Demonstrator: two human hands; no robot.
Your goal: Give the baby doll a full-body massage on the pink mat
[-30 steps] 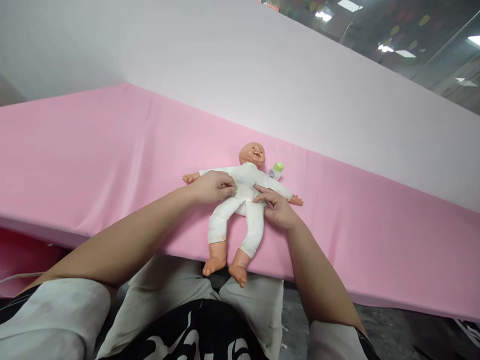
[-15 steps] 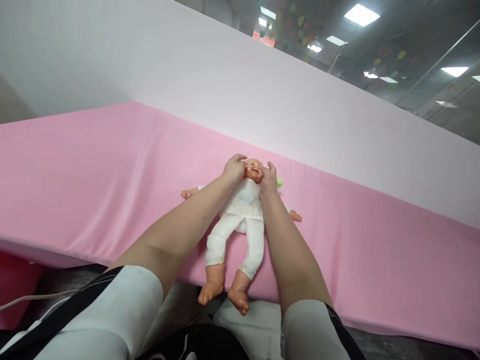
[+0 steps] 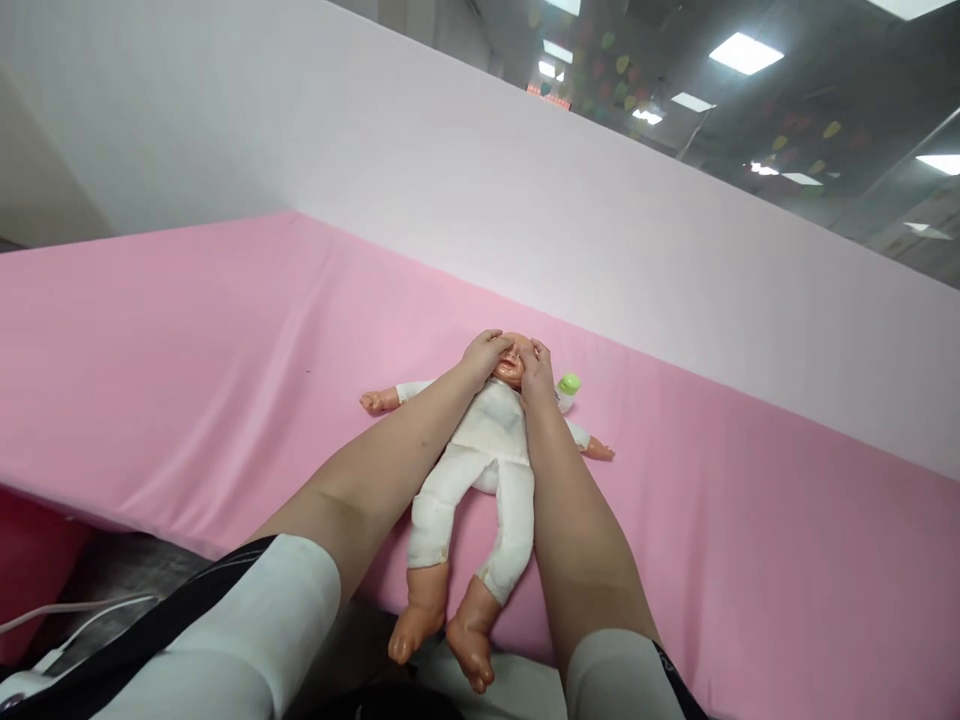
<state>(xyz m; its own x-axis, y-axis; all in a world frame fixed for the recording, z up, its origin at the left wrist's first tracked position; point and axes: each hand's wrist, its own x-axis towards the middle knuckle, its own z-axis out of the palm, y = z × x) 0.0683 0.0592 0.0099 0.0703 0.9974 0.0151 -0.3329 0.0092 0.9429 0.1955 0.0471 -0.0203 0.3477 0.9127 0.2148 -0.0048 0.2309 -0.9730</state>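
Observation:
A baby doll (image 3: pixel 491 425) in a white cloth suit lies on its back, arms spread and feet pointing toward me. My left hand (image 3: pixel 486 358) cups one side of its head, the thumb lying across the eye area. On the opposite side my right hand (image 3: pixel 536 368) holds the head in the same way, thumb on the face. Both thumbs cover the doll's eyes, while its mouth shows between my hands. Just right of my right hand stands a small bottle (image 3: pixel 568 392) with a green cap, partly hidden by that hand.
Pink cloth (image 3: pixel 787 520) covers the long surface under the doll. A white wall panel (image 3: pixel 600 220) rises along its far side, with glass and ceiling lights above. At lower left are a white cable (image 3: pixel 82 607) and a red object (image 3: pixel 37 570).
My thumbs have moved inward from the sides of the doll's face over its eyes. More of the green-capped bottle shows now, and the view has shifted slightly.

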